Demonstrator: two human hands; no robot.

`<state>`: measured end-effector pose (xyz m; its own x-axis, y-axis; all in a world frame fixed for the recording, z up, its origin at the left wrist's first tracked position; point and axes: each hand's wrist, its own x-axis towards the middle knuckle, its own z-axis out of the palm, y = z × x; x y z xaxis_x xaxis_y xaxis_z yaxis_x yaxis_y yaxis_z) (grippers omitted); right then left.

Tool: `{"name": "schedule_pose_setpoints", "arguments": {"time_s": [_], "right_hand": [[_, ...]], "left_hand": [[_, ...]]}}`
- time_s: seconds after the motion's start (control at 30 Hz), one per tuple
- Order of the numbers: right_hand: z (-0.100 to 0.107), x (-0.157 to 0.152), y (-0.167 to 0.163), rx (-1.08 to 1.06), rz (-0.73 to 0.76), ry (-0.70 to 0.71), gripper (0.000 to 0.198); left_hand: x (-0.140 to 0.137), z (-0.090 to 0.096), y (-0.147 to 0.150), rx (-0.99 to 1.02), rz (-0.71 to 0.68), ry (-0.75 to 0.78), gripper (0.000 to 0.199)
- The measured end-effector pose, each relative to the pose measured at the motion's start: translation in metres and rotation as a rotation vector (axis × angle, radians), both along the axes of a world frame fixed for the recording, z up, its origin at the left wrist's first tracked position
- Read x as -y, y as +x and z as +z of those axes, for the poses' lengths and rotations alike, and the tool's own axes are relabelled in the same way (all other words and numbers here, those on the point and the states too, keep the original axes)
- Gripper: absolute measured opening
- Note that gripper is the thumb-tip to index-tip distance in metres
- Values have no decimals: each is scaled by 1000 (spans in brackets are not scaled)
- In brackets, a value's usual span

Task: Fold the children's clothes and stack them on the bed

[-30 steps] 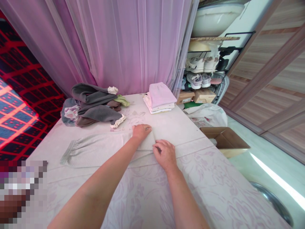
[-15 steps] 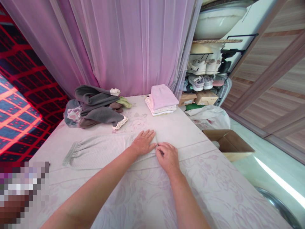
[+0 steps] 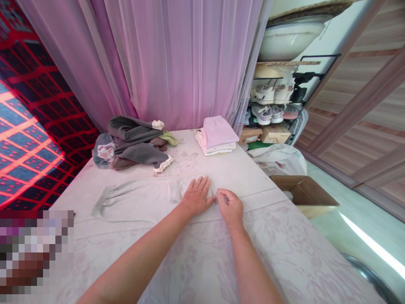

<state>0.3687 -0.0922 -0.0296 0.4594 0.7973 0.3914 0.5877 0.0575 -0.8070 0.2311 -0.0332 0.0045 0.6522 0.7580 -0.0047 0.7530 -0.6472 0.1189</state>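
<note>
A pale striped pair of pants (image 3: 139, 198) lies flat on the bed, its gathered waistband toward the left and a folded-over part near the middle. My left hand (image 3: 198, 196) rests flat on its right part, fingers spread. Just right of it, my right hand (image 3: 232, 207) is closed, with thumb and fingertips pinched at the right edge of the pants. The bit of cloth inside that pinch is mostly hidden by the fingers.
Behind the pants sits a heap of dark clothes (image 3: 136, 143). A folded stack of pink and white clothes (image 3: 218, 135) lies at the far edge, before a purple curtain (image 3: 171, 63). Right of the bed are an open cardboard box (image 3: 300, 192) and a shoe rack (image 3: 272, 80).
The view has shifted slightly. My left hand stays spread on the pants. My right hand is still at their right edge, its fingers curled a little more.
</note>
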Motion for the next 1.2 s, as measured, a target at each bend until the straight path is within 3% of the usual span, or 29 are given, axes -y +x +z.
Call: {"name": "schedule_pose_setpoints", "arguments": {"time_s": [0.1,0.23,0.33,0.43,0.57,0.77,0.87,1.0,1.1,1.2], "right_hand": [[1,0,-1,1,3,-7,29],[0,0,-1,9,2,-9,29],[-1,0,-2,38,-1,-11,30],[-2,-1,-4,105,-14,-9,29],[-5,-2,-6,268,-51,17,26],[-9,3,-10,414,-13,-148,29],[-10,4,-13,419,-3,-159,27],[-9,1,-15,358,16,-66,21],[-2,-2,-18,213,102,23,20],[9,-1,-30,-53,175,12,22]], "left_hand": [[1,-3,2,21,3,4,66],[-4,8,-5,11,0,-84,69],[-6,15,-20,10,72,-23,69],[-5,11,-36,8,161,67,68],[-3,1,-45,-1,209,70,71],[-4,-1,-43,10,203,59,71],[-5,-2,-45,21,201,59,70],[-1,6,-46,45,203,66,64],[8,21,-44,162,229,64,42],[15,35,-43,344,344,-146,29]]}}
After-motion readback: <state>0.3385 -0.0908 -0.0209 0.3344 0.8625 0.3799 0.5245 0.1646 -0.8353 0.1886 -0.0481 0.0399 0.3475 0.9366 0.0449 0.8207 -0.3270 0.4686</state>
